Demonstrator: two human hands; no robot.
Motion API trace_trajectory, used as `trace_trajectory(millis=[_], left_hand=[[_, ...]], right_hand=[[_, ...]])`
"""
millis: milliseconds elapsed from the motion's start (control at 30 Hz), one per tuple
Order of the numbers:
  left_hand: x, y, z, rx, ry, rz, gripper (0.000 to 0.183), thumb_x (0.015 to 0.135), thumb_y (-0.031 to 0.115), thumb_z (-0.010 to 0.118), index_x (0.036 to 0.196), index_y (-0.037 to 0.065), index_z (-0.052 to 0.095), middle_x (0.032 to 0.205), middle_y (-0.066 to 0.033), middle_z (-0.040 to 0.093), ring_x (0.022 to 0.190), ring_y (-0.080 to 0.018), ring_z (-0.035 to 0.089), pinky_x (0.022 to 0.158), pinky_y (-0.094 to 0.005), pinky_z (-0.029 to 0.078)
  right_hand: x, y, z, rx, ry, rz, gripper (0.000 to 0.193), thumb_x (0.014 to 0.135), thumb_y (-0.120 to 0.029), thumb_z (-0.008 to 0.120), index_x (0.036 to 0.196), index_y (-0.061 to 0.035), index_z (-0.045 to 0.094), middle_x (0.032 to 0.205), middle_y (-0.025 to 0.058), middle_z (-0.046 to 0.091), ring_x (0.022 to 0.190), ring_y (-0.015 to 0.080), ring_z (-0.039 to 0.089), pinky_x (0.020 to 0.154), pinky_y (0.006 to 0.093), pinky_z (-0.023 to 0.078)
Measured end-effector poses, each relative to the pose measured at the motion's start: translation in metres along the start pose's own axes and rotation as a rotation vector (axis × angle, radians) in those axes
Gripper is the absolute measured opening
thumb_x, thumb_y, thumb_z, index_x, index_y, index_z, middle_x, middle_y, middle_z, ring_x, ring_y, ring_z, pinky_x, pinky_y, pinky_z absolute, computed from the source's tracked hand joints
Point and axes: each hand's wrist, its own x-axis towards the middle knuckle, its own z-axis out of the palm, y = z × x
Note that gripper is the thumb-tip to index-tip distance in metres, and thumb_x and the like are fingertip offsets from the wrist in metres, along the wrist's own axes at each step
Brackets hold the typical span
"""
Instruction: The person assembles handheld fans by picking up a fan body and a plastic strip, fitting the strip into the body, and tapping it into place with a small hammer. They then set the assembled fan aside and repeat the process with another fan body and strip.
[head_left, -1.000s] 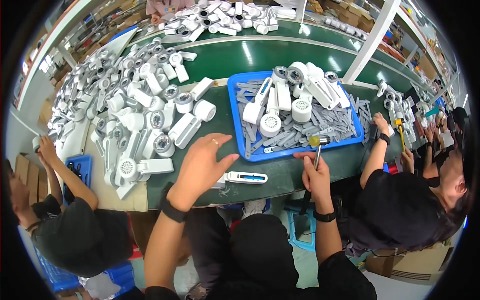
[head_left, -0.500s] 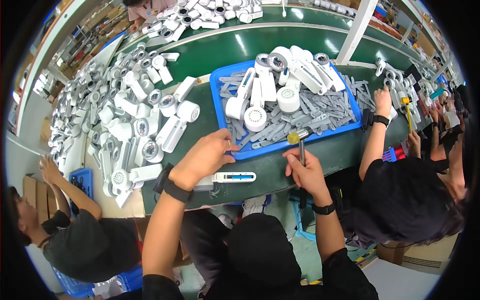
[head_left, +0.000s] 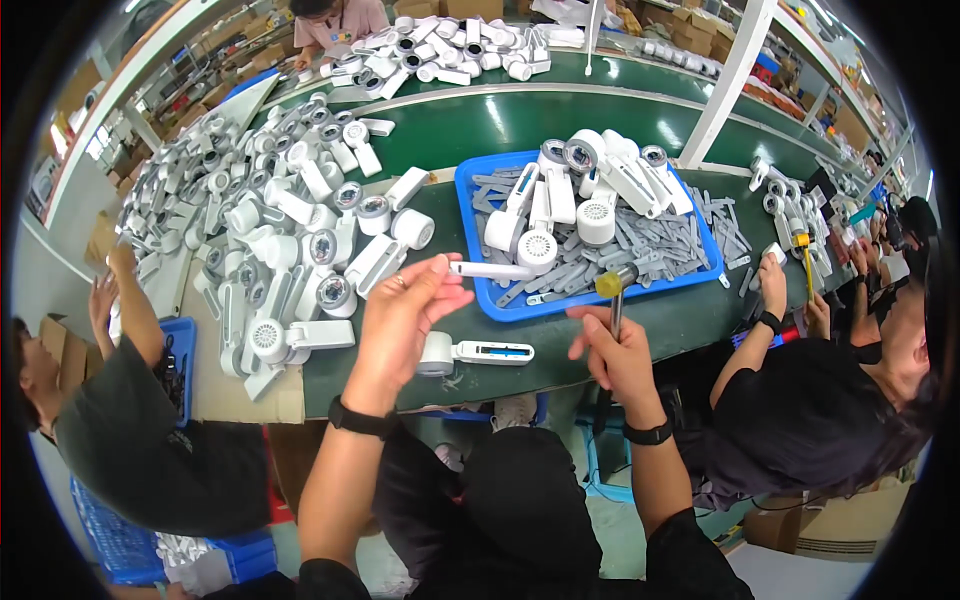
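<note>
My left hand (head_left: 408, 310) pinches a slim light-grey plastic strip (head_left: 490, 271) by one end and holds it level above the near edge of the blue tray. In my right hand (head_left: 622, 365) is a small hammer (head_left: 613, 300) with a yellowish striking face, its head up and its dark handle pointing down. Between my hands, a white handheld fan (head_left: 492, 353) lies on the green table, a blue insert showing in its handle slot. The blue tray (head_left: 510, 313) holds many loose grey strips (head_left: 570, 272) and several white fans (head_left: 597, 222) on top.
A large heap of white fans (head_left: 270, 215) covers the table's left side. More fans (head_left: 450, 45) are piled beyond the green belt (head_left: 520, 115). A white post (head_left: 728, 80) rises behind the tray. Co-workers sit left (head_left: 150, 440) and right (head_left: 810, 420), close to my arms.
My left hand has risen from the tray's near left corner with a grey strip now visible in it. My right hand still grips the hammer. The whole view has shifted slightly.
</note>
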Motion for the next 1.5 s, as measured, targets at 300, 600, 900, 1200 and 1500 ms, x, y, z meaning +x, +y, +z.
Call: trace_trajectory(millis=[300,600,900,1200,1500], left_hand=[[-0.026,-0.014,-0.008,-0.012,-0.042,-0.052,0.033,0.105,0.021,0.067,0.12,-0.008,0.071,0.093,-0.0079,0.074,0.081,-0.015,0.074,0.085,-0.0338,0.064],[-0.028,-0.022,-0.017,-0.008,-0.036,-0.099,0.034,0.103,0.023,0.071,0.119,-0.007,0.073,0.094,-0.0083,0.074,0.081,-0.014,0.073,0.082,-0.032,0.064],[-0.038,-0.025,-0.028,0.074,0.025,-0.12,0.026,0.101,0.011,0.072,0.119,-0.007,0.072,0.099,-0.0109,0.075,0.084,-0.0156,0.075,0.081,-0.0315,0.063],[-0.235,-0.046,-0.149,0.766,0.893,0.453,0.018,0.102,0.003,0.069,0.118,-0.003,0.073,0.104,-0.0082,0.074,0.091,-0.0145,0.074,0.082,-0.0259,0.057],[-0.365,-0.201,-0.22,1.361,0.978,-0.019,0.018,0.094,0.012,0.077,0.107,0.0,0.079,0.099,-0.02,0.078,0.08,-0.0291,0.076,0.074,-0.0372,0.059]], right_hand=[[0.002,-0.036,0.071,-0.08,0.01,-0.063,0.026,0.103,-0.013,0.069,0.126,0.0001,0.072,0.089,0.0053,0.074,0.044,0.0016,0.044,0.04,0.0208,0.03],[0.006,-0.027,0.068,-0.041,-0.023,-0.018,0.027,0.105,-0.016,0.066,0.126,0.0004,0.072,0.089,0.0047,0.074,0.044,0.0019,0.041,0.041,0.0201,0.028],[0.015,-0.013,0.064,-0.045,-0.04,0.032,0.029,0.107,-0.017,0.063,0.128,0.0021,0.07,0.09,0.0038,0.074,0.043,0.0013,0.04,0.041,0.0193,0.027],[0.02,0.025,-0.037,-0.356,-0.188,0.049,0.035,0.111,-0.021,0.054,0.135,0.0035,0.063,0.08,0.0062,0.069,0.039,0.0022,0.038,0.036,0.0202,0.024],[0.03,0.058,-0.047,-0.327,-0.249,0.049,0.033,0.11,-0.018,0.057,0.133,0.003,0.066,0.082,0.0074,0.069,0.04,0.0017,0.036,0.038,0.0201,0.021]])
